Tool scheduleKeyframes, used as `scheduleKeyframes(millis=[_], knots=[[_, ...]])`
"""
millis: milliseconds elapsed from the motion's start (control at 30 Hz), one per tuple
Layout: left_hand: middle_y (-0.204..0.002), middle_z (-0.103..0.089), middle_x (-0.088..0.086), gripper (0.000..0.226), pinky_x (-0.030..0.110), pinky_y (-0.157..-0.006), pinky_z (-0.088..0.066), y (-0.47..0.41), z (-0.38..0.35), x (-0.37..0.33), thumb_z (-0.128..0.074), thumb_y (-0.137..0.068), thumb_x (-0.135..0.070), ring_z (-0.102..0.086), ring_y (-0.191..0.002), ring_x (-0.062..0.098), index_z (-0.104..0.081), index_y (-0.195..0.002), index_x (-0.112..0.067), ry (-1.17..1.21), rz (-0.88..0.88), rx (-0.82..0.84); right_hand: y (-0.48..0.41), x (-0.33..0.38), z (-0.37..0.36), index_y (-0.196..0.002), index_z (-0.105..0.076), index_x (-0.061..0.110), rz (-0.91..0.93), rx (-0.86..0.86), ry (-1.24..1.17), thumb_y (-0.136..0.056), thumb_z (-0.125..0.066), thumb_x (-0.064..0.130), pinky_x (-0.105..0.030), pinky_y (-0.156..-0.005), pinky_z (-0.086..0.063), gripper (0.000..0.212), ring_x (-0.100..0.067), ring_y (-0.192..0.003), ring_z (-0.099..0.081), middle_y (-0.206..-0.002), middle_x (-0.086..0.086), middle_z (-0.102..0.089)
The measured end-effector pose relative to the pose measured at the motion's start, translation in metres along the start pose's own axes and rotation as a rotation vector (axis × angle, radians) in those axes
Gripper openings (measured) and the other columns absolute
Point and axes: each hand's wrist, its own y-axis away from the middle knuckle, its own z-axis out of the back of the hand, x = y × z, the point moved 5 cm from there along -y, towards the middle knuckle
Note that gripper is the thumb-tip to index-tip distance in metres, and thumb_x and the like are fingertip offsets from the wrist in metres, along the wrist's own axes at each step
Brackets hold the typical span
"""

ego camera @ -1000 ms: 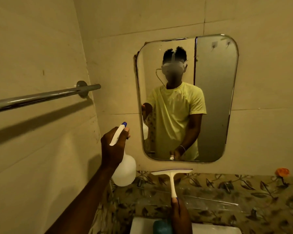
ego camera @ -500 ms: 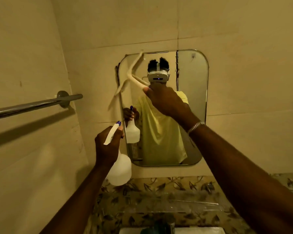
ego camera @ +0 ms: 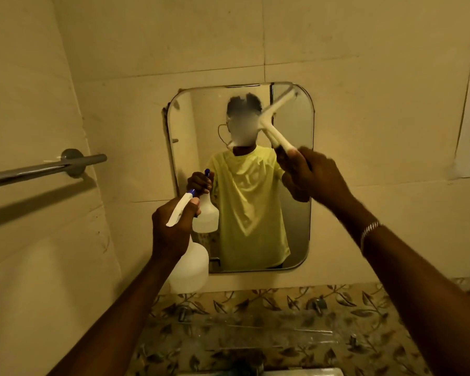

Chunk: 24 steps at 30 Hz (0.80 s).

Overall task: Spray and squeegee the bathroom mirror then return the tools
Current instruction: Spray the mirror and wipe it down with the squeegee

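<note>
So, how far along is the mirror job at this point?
Done: cannot tell if spraying is finished; no droplets show on the mirror. In hand: the right hand holds the squeegee, blade at the mirror's upper right. The left hand grips the spray bottle. Left: wiping the rest, returning both tools.

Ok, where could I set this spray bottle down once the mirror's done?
The glass shelf under the mirror looks bare between its two brackets, as far as the dim light shows. The towel bar crosses the left wall. In front of the mirror it is crowded: left hand with spray bottle low left, right hand with squeegee top right.
</note>
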Motion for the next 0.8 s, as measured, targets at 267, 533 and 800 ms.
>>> scheduleKeyframes(millis=[267, 533, 800], knots=[[-0.084, -0.075, 0.007, 0.042, 0.031, -0.078, -0.059, 0.011, 0.001, -0.004, -0.055, -0.093, -0.048, -0.073, -0.083, 0.019, -0.074, -0.098, -0.011, 0.014, 0.036, 0.017, 0.233, -0.053, -0.108, -0.085, -0.062, 0.029, -0.479, -0.015, -0.327, -0.101, -0.04, 0.057, -0.024, -0.042, -0.041, 0.039, -0.005, -0.048, -0.053, -0.056, 0.004, -0.054], [-0.083, -0.075, 0.006, 0.044, 0.022, -0.073, -0.056, 0.018, 0.032, -0.01, -0.056, -0.093, -0.047, -0.071, -0.079, 0.013, -0.075, -0.096, -0.008, -0.021, 0.036, 0.017, 0.383, -0.079, -0.127, -0.079, -0.072, 0.013, -0.979, -0.071, -0.279, -0.092, -0.036, 0.072, -0.041, -0.07, -0.052, 0.07, -0.039, -0.071, -0.068, -0.068, -0.021, -0.069], [-0.086, -0.075, 0.014, 0.029, 0.034, -0.078, -0.06, 0.015, 0.02, -0.019, -0.06, -0.099, -0.024, -0.073, -0.082, 0.021, -0.075, -0.101, 0.001, 0.0, 0.024, -0.002, 0.3, -0.057, -0.08, -0.089, -0.064, 0.009, -0.977, -0.178, -0.677, -0.108, -0.041, 0.046, -0.021, -0.037, -0.032, 0.048, -0.017, -0.037, -0.04, -0.057, -0.008, -0.052]])
